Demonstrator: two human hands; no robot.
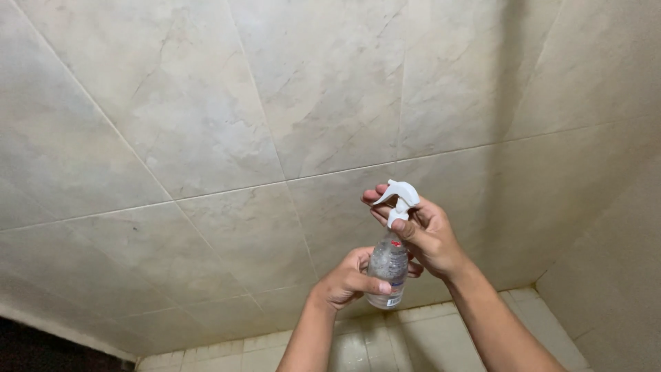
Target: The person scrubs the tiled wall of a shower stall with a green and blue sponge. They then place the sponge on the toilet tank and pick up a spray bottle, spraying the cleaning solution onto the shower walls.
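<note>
Two hands hold one clear plastic spray bottle point(389, 269) upright in the air, in front of a tiled wall point(206, 103). The left hand point(344, 282) has its grip clamped around the lower body of the bottle, thumb across the front. The right hand point(427, 234) has its grip closed on the neck just under the white trigger sprayer head point(397, 196), whose nozzle points left. Large beige marbled tiles cover the wall behind, and a paler tiled floor point(427, 341) lies below the forearms.
</note>
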